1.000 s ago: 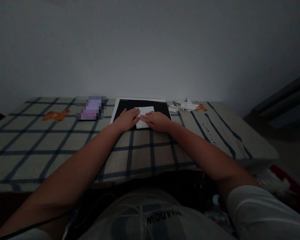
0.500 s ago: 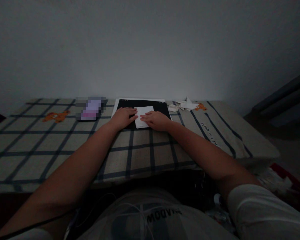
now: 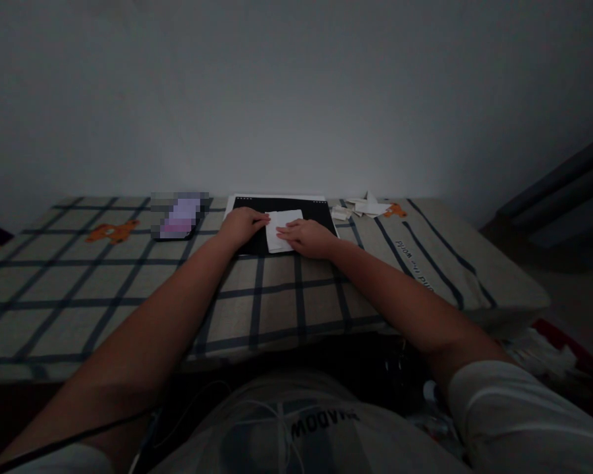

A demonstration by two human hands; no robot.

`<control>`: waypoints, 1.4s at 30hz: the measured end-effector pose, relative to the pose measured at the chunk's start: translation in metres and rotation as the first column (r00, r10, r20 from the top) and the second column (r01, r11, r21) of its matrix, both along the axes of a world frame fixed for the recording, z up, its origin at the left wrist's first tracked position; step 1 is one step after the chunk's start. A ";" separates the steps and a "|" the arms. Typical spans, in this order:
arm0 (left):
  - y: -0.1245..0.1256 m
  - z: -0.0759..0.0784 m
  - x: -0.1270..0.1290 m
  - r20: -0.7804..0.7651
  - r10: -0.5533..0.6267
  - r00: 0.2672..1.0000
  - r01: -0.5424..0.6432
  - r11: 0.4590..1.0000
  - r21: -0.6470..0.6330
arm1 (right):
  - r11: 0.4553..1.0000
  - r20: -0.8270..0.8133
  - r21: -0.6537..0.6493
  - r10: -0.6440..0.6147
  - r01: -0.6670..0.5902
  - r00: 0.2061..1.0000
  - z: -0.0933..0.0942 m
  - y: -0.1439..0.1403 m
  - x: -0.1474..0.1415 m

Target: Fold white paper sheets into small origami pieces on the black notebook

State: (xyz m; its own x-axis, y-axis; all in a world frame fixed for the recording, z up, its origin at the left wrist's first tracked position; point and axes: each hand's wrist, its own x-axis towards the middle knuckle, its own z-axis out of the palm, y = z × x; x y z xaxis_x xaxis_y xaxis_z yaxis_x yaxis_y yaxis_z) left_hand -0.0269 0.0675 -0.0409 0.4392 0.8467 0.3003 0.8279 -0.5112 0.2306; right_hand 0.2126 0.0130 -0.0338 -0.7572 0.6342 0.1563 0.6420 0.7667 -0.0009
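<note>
Lying on the black pad [image 3: 316,209], the white paper [image 3: 282,216] sits about midway across it, toward its near edge. The right hand [image 3: 310,238] rests on the paper's right part — fingers laid out, gripping nothing. The left hand [image 3: 240,226] reaches over the pad's left side, fingers bent, fingertips at the paper's left edge; whether they pinch it, I cannot tell. Left of the pad, apart from it, lies a phone [image 3: 180,217], its screen blurred. Just right of the pad are folded paper pieces [image 3: 369,208], 1 with a point sticking up. Under the pad spreads a checked cloth [image 3: 277,303] with 2 orange prints [image 3: 112,230] — 1 to either side of the pad.
</note>
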 end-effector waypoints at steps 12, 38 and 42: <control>-0.005 0.003 -0.009 -0.175 -0.140 0.975 0.130 0.989 -0.071 | 1.000 0.002 -0.011 -0.007 0.007 1.000 0.000 0.000 0.001; -0.034 0.010 -0.003 -0.226 -0.213 0.951 0.200 0.977 -0.079 | 0.996 -0.002 -0.002 -0.089 0.089 0.996 0.003 -0.005 0.002; -0.032 0.007 -0.001 -0.258 -0.210 0.943 0.195 0.977 -0.080 | 0.996 0.011 -0.007 -0.084 0.084 0.996 0.002 0.000 0.002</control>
